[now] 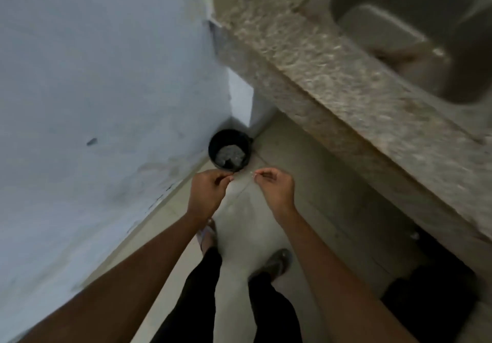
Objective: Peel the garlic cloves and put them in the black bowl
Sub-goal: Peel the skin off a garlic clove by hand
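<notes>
I stand looking down at the floor. A black round container (230, 149) sits in the corner by the wall, with pale grey-white scraps in its bottom. My left hand (207, 193) hovers just in front of it with its fingers curled and fingertips pressed together; nothing shows between them. My right hand (275, 189) is level with it, a little to the right, and pinches a tiny white scrap (255, 174) at its fingertips, likely garlic skin. No whole garlic clove is visible. The picture is blurred.
A speckled stone counter (332, 81) runs along the right, with a sink (415, 31) set into it. A pale blue wall (106, 89) fills the left. My legs and sandalled feet (277, 263) stand on the light tiled floor (245, 225). Dark space lies under the counter.
</notes>
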